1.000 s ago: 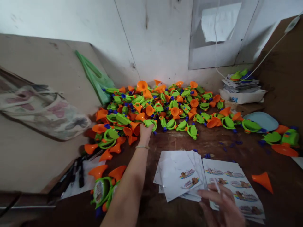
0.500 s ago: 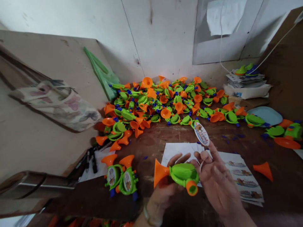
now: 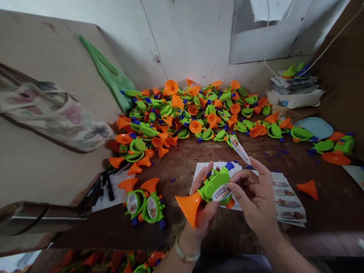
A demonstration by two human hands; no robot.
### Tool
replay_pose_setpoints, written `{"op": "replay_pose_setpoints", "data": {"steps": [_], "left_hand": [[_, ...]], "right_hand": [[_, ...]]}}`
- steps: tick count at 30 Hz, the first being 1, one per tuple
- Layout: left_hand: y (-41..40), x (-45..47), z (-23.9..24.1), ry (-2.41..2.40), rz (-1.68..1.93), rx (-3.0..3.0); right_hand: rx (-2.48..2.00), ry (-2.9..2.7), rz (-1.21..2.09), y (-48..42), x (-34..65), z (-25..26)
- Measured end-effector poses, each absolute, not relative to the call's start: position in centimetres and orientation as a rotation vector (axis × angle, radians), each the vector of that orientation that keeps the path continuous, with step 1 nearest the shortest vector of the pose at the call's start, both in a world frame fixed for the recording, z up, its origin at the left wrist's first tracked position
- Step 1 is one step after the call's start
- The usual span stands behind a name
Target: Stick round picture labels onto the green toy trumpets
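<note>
My left hand (image 3: 203,218) is wrapped round a green toy trumpet (image 3: 217,182) with an orange bell, which points left and toward me. Between my right thumb and finger is the edge of an oval printed sticker (image 3: 221,192), lying against the lower part of the trumpet's flat green oval face. Another oval sticker (image 3: 239,149) clings to the raised index fingertip of my right hand (image 3: 258,201). Sticker sheets (image 3: 290,203) lie under and beside my hands. To the left, two toy trumpets (image 3: 152,207) stand side by side with oval stickers on their faces.
A heap of toy trumpets (image 3: 196,110) spreads along the back of the brown table (image 3: 182,155). A loose orange bell (image 3: 308,189) lies at right, near a pale blue lid-like piece (image 3: 315,127). Pens (image 3: 109,189) and a metal cylinder (image 3: 42,216) are at left.
The trumpet has turned in my left hand, so its flat face tilts up toward me. My right hand has brought one sticker onto that face. The view has shifted slightly.
</note>
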State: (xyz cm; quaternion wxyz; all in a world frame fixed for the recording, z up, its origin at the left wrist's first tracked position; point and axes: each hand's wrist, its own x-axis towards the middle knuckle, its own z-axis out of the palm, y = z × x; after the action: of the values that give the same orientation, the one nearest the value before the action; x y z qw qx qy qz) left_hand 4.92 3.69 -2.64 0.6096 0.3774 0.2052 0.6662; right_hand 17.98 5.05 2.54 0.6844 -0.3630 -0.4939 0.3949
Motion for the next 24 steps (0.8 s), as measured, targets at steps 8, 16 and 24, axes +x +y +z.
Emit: {"op": "replay_pose_setpoints", "data": {"steps": [8, 16, 24], "left_hand": [[4.0, 4.7, -1.2, 0.507, 1.492, 1.046], [3.7, 4.7, -1.0, 0.647, 1.473, 1.046], [3.8, 5.2, -0.9, 0.656, 1.568, 1.018]], "right_hand": [[-0.842, -1.165, 0.864, 4.9, 18.0, 2.6], [-0.843, -1.166, 0.867, 4.9, 18.1, 2.6], [-0.826, -1.191, 0.815, 4.8, 18.0, 2.4]]}}
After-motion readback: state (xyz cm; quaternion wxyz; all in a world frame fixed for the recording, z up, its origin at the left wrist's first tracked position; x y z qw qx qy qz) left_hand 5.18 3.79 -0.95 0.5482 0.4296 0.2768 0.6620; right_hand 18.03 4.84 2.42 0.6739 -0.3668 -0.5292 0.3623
